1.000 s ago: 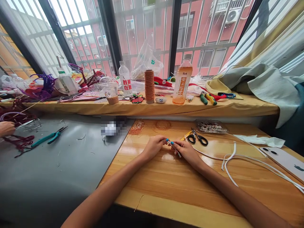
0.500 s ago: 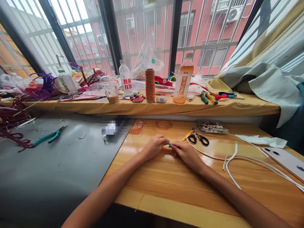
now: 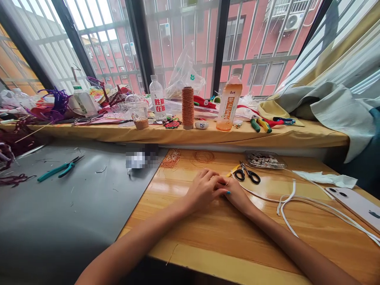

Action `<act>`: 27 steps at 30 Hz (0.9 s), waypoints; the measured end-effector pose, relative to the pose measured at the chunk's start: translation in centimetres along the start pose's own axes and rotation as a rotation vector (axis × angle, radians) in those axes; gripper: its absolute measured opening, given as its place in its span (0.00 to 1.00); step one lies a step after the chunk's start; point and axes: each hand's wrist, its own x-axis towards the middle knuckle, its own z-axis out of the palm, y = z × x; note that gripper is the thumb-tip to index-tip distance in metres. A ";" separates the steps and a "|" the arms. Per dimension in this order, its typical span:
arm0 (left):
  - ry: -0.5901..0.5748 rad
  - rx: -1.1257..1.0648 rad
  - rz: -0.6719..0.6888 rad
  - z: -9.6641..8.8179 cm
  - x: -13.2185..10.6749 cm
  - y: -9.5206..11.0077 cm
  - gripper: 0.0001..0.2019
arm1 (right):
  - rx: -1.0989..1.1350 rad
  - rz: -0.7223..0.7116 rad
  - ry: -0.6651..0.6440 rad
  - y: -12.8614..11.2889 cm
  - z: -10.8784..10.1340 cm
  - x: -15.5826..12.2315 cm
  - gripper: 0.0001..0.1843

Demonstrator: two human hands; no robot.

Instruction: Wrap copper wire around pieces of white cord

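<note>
Inside the table edge (image 3: 225,266), left hand (image 3: 203,190) and right hand (image 3: 236,194) are touching (fingers (image 3: 219,192) bent, hold unclear); a tray (image 3: 265,166) is holding pale bits (image 3: 265,160).

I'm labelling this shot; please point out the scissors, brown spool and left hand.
Scissors (image 3: 245,170), head view: near the pivot.
Brown spool (image 3: 188,107), head view: wound middle.
Left hand (image 3: 204,188), head view: its back.
</note>
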 end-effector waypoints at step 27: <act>0.048 -0.997 -0.707 0.9 0.5 -1.9 0.13 | 0.136 0.018 0.141 0.5 -0.2 0.2 0.16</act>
